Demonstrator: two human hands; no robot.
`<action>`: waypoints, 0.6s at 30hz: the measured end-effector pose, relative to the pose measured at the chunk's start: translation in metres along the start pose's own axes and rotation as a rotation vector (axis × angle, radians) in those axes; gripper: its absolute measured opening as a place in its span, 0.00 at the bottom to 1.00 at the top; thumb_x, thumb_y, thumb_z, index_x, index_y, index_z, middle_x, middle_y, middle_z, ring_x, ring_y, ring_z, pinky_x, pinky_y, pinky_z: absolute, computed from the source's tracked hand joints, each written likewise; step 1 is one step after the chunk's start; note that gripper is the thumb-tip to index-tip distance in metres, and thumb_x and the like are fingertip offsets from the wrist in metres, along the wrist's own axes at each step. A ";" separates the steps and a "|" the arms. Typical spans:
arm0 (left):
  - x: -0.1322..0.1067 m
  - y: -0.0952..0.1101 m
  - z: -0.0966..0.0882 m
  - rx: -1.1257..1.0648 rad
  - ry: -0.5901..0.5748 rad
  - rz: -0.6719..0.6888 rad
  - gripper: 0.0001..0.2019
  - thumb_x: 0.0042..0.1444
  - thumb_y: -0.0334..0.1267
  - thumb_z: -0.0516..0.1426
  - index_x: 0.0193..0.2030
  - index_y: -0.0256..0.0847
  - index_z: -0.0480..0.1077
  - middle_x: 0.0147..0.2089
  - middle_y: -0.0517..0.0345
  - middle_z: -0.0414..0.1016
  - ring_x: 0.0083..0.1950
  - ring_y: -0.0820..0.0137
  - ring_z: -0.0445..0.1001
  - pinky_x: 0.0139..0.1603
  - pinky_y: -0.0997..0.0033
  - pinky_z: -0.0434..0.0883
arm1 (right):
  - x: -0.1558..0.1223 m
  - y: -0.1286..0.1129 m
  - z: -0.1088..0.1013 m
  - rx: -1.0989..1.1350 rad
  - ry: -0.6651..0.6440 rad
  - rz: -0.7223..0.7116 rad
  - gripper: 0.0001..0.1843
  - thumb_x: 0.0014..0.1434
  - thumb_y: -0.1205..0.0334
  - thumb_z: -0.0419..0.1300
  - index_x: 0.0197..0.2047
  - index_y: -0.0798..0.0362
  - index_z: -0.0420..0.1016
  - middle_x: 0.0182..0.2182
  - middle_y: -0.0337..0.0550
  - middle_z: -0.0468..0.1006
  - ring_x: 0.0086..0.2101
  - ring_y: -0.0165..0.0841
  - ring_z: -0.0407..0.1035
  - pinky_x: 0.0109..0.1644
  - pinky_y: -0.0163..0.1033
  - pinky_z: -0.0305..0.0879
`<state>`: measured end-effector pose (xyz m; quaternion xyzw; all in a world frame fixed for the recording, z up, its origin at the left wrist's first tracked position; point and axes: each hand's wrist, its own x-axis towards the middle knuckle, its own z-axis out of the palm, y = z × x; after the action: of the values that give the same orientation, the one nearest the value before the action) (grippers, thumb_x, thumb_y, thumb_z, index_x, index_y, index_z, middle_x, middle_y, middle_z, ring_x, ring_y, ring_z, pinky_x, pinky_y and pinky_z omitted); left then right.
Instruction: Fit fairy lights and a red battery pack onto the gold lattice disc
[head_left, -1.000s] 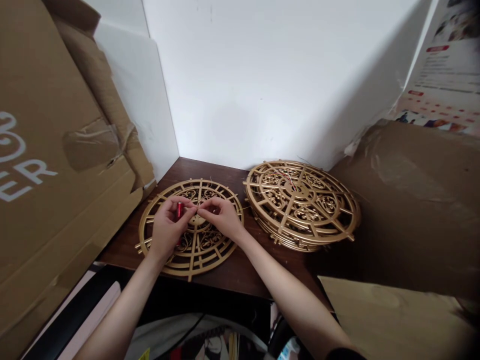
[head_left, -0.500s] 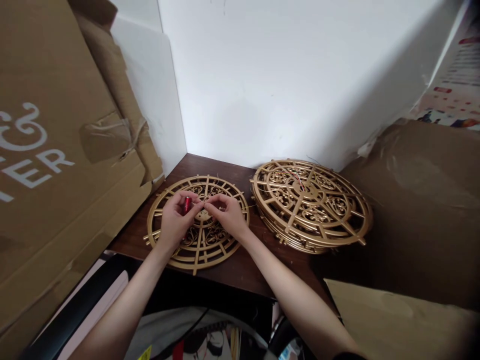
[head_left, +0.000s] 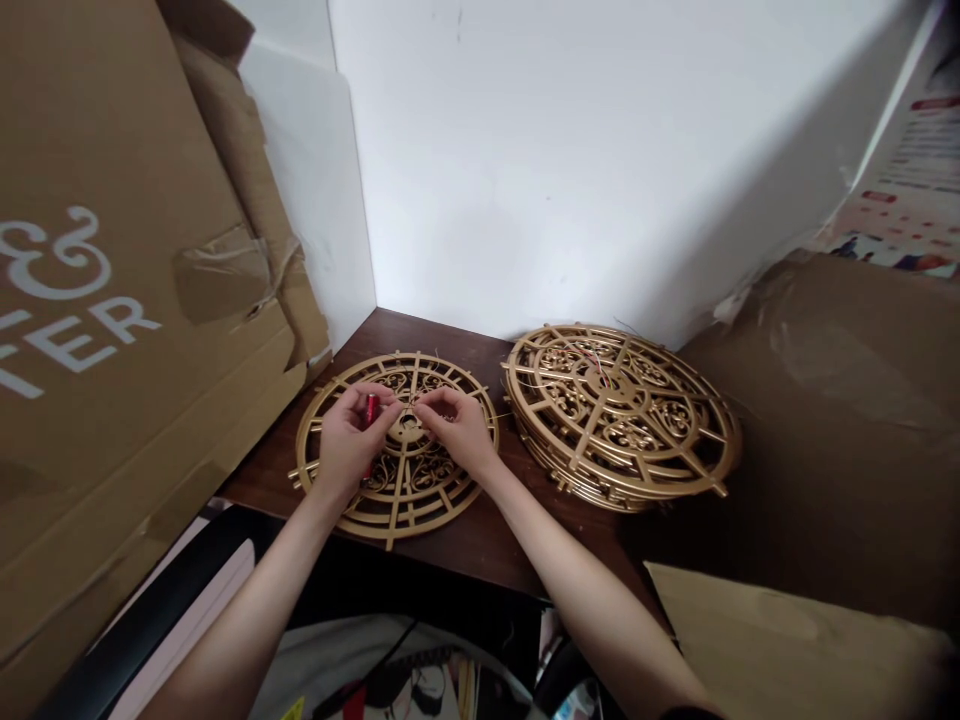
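A gold openwork disc (head_left: pixel 442 500) with scroll patterns and spokes lies flat on the brown desk in front of me. Above its hub is my left hand (head_left: pixel 345 435), curled round a slim red tool (head_left: pixel 371 408); only parts of the tool show, so its kind is unclear. Thumb and index of that hand pinch near the hub. My right hand (head_left: pixel 459 432) is close by on the right, thumb and fingertip pressed together on what looks like a thin wire. A small gap separates the two pinches, and the hub's round hole is visible below them.
To the right, a stack of similar gold discs (head_left: pixel 577 460) has thin coloured wires (head_left: pixel 600 370) on top. Cardboard boxes (head_left: pixel 225 290) (head_left: pixel 840 420) flank the desk (head_left: pixel 480 555). A white wall (head_left: pixel 525 170) rises behind. A cardboard flap (head_left: pixel 780 640) lies at lower right.
My fingertips were almost touching over the hub and now stand slightly apart. The hub's hole has come into sight between them. The view has shifted a little.
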<state>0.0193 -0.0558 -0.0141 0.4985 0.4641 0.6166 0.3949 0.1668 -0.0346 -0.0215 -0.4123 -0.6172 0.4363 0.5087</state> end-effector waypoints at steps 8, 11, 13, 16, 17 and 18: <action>-0.001 0.002 0.001 0.024 -0.036 0.026 0.11 0.48 0.38 0.65 0.36 0.39 0.70 0.32 0.59 0.74 0.29 0.75 0.68 0.26 0.78 0.63 | -0.001 -0.002 0.001 0.038 -0.056 0.014 0.12 0.54 0.53 0.62 0.32 0.54 0.74 0.25 0.37 0.74 0.25 0.28 0.66 0.28 0.32 0.63; -0.001 0.002 0.001 0.038 -0.028 0.039 0.11 0.47 0.38 0.66 0.36 0.38 0.71 0.32 0.59 0.74 0.30 0.75 0.69 0.27 0.78 0.64 | 0.000 0.000 0.000 0.055 -0.074 0.012 0.11 0.54 0.54 0.62 0.32 0.54 0.74 0.24 0.36 0.73 0.24 0.27 0.65 0.27 0.31 0.62; 0.000 0.001 0.001 0.038 -0.013 0.037 0.12 0.47 0.38 0.66 0.36 0.38 0.71 0.32 0.60 0.73 0.27 0.77 0.67 0.24 0.79 0.62 | 0.001 0.001 -0.001 0.051 -0.084 0.002 0.11 0.54 0.54 0.63 0.33 0.54 0.74 0.25 0.37 0.74 0.25 0.27 0.65 0.28 0.31 0.62; 0.000 0.000 0.001 0.009 0.000 0.006 0.13 0.47 0.39 0.66 0.37 0.39 0.70 0.31 0.61 0.71 0.23 0.79 0.62 0.19 0.80 0.57 | 0.001 0.000 -0.002 0.045 -0.089 0.012 0.11 0.54 0.54 0.63 0.32 0.54 0.74 0.25 0.37 0.74 0.25 0.27 0.66 0.28 0.31 0.62; 0.000 0.000 0.000 0.000 0.000 -0.001 0.13 0.47 0.39 0.66 0.37 0.39 0.70 0.31 0.61 0.71 0.22 0.80 0.61 0.19 0.80 0.57 | 0.001 -0.001 -0.002 0.041 -0.088 0.020 0.11 0.53 0.54 0.63 0.32 0.54 0.74 0.25 0.37 0.74 0.25 0.27 0.65 0.28 0.31 0.62; 0.000 0.000 0.000 -0.006 0.001 -0.002 0.13 0.47 0.39 0.66 0.37 0.39 0.70 0.31 0.61 0.71 0.21 0.80 0.61 0.18 0.80 0.57 | 0.001 -0.002 -0.002 0.036 -0.089 0.027 0.11 0.53 0.54 0.63 0.32 0.54 0.74 0.24 0.37 0.74 0.25 0.27 0.65 0.28 0.31 0.62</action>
<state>0.0198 -0.0559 -0.0144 0.4965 0.4629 0.6179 0.3966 0.1688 -0.0342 -0.0194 -0.3912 -0.6257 0.4721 0.4822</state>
